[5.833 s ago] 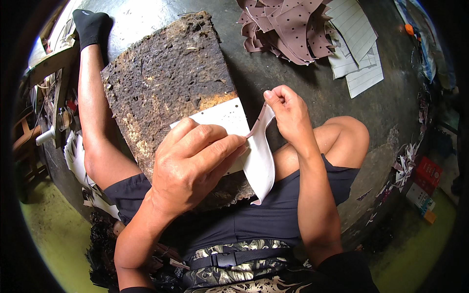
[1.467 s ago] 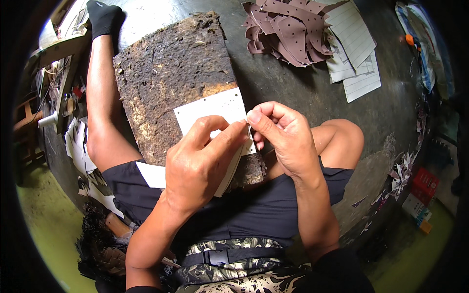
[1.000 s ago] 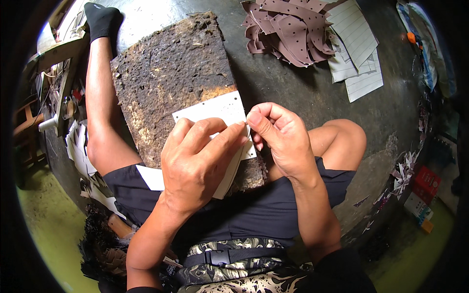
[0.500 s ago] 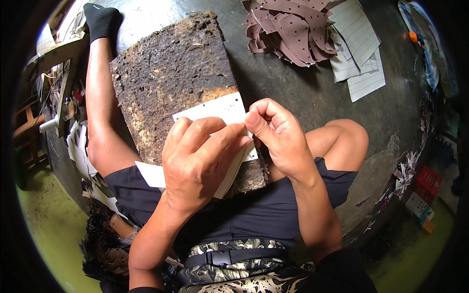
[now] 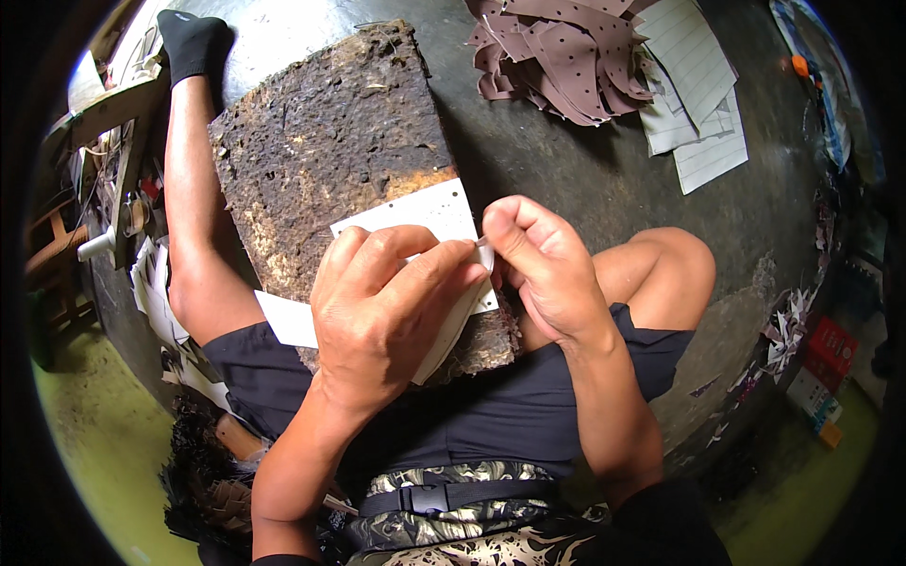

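Note:
My left hand (image 5: 392,307) bends over a white cut sheet (image 5: 429,209) with small dark holes along its edges. Thumb and forefinger pinch the sheet's right edge. Other white layers stick out under the palm, among them a pointed end (image 5: 286,319) on the left. Close by on the right, my right hand (image 5: 550,269) is closed, its thumb pressed on the curled forefinger. A small pale bit (image 5: 483,242) shows between the two hands' fingertips; what the right fingers hold is hidden. Beneath the sheet lies a thick, rough, dark board (image 5: 330,141).
Beyond the board to the right lies a heap of brown cut pieces (image 5: 566,61) with dark holes. Lined white sheets (image 5: 713,151) lie beside it. White scraps (image 5: 156,288) are on the left, near a wooden frame (image 5: 118,104). My legs flank the board.
My right hand has shifted slightly right and turned, so its thumb now stands a little away from the sheet's edge. The left hand keeps its pinch almost unmoved.

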`<state>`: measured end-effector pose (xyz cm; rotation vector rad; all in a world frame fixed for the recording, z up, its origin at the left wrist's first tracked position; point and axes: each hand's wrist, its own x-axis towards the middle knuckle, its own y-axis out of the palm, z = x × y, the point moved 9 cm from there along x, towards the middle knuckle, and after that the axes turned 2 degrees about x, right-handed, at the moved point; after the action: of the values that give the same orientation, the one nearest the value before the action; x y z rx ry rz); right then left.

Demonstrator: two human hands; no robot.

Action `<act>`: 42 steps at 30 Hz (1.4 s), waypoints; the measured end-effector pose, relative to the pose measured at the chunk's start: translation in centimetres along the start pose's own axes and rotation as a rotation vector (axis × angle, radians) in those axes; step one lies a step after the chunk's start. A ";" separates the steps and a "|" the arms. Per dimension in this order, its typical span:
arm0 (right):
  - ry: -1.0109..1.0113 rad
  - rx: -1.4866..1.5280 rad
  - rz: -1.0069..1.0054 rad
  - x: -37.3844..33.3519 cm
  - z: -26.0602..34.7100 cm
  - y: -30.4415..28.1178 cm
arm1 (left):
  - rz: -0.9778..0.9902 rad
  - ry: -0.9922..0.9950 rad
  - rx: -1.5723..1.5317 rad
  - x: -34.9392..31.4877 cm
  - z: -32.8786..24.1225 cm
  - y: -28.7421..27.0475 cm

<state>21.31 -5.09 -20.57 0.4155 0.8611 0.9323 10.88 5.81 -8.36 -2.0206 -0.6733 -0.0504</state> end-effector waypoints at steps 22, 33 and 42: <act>-0.016 -0.079 -0.065 0.7 -0.6 -1.3 | -0.005 0.017 -0.006 -0.2 0.0 0.0; -0.245 -0.359 -0.163 -0.2 2.7 -1.4 | -0.014 0.014 -0.013 -0.2 -0.1 0.1; -0.137 -0.314 -0.094 0.5 1.5 -0.6 | -0.003 0.013 -0.022 -0.1 0.1 0.0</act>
<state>22.96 -4.90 -20.32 0.1636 0.5921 0.9228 10.82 5.85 -8.44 -2.0385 -0.6706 -0.0729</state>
